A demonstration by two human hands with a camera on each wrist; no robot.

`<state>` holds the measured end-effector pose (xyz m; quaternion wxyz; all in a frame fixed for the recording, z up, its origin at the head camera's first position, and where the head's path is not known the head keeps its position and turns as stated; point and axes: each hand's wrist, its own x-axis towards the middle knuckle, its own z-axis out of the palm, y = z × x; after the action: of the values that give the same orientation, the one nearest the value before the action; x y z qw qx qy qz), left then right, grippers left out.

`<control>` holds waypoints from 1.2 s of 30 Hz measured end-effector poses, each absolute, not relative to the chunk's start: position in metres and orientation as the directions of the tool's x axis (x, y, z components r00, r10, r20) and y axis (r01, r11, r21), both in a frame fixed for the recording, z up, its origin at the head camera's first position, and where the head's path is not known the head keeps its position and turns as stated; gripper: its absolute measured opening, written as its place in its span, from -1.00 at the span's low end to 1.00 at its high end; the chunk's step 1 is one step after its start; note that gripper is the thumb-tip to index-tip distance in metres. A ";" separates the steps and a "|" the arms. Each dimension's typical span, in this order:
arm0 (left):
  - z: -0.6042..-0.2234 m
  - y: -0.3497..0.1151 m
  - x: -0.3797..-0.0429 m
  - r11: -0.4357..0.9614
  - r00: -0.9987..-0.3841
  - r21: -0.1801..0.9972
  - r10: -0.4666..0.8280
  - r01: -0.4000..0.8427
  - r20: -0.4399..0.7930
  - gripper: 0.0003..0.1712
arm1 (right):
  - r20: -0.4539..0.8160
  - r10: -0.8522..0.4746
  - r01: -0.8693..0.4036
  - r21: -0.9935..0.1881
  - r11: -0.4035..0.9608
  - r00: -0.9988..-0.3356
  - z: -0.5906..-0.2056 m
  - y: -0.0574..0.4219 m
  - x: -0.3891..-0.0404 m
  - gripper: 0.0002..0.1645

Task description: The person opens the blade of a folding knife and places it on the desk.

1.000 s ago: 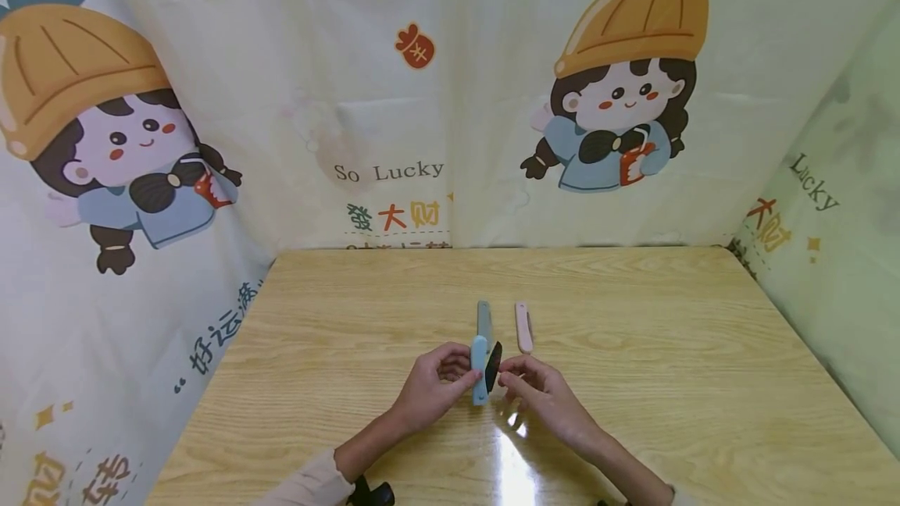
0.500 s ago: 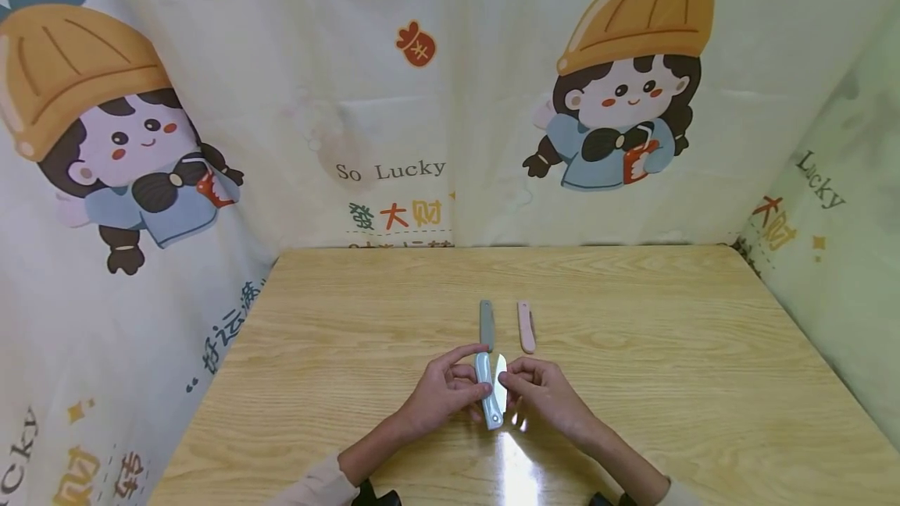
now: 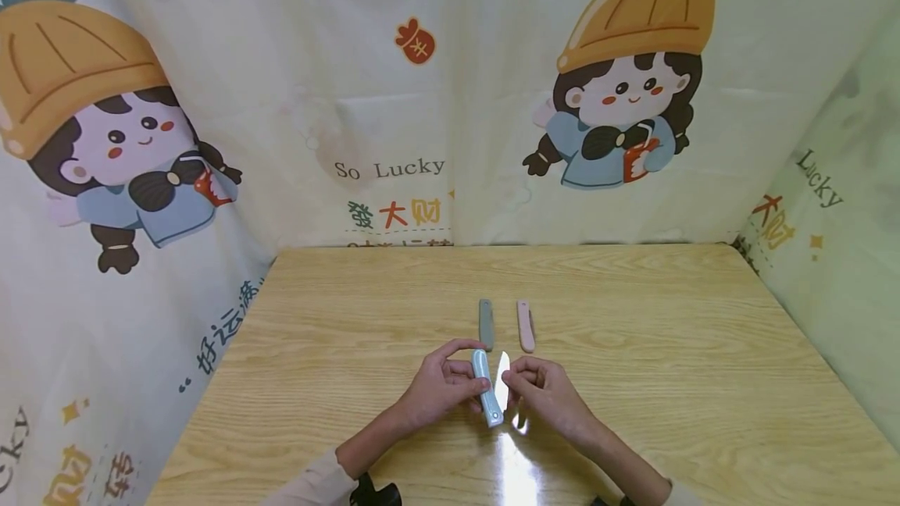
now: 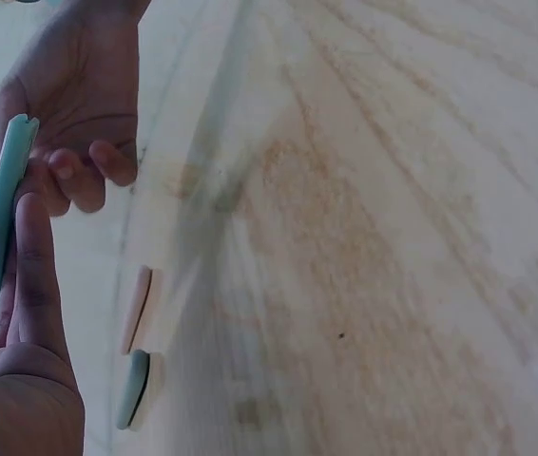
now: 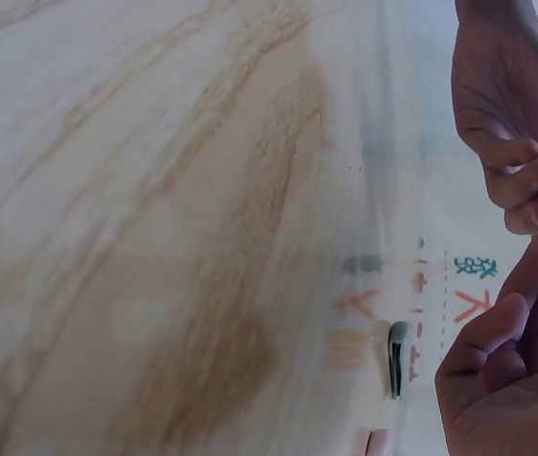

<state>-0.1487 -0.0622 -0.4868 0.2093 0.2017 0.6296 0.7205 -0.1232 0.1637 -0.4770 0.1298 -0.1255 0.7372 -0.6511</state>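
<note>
Over the last second the light blue folding knife (image 3: 489, 400) has tilted and its blade (image 3: 501, 392), dark then, now shines white; in the lower middle of the head view, the left hand (image 3: 439, 387) grips the knife and the right hand (image 3: 547, 393) pinches the blade, while a grey-green knife (image 3: 486, 324) and a pink knife (image 3: 525, 326) lie higher in the frame on the wooden table (image 3: 668, 334)

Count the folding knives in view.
3: blue knife in the left hand; grey-green knife on the table beyond it; pink knife on the table, right of the grey-green one.
</note>
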 end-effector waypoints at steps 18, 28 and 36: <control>-0.472 -0.077 -0.152 0.329 -0.472 0.361 0.755 0.873 0.455 -0.49 | -0.020 -0.339 0.005 -0.999 0.044 -0.941 -0.479 0.164 -0.123 -0.70; -0.479 -0.066 -0.156 0.368 -0.322 0.033 0.762 0.929 0.562 -0.62 | -0.013 -0.321 -0.012 -0.997 0.074 -0.947 -0.478 0.166 -0.121 -0.73; -0.475 -0.064 -0.155 0.438 -0.419 0.108 0.716 0.892 0.558 -0.62 | 0.003 -0.279 -0.031 -0.995 0.096 -0.960 -0.481 0.171 -0.122 -0.72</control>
<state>-0.1550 -0.0639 -0.4748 -0.2216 0.4913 0.8185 0.1989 -0.1224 0.1708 -0.4805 0.0934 -0.1053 0.7344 -0.6639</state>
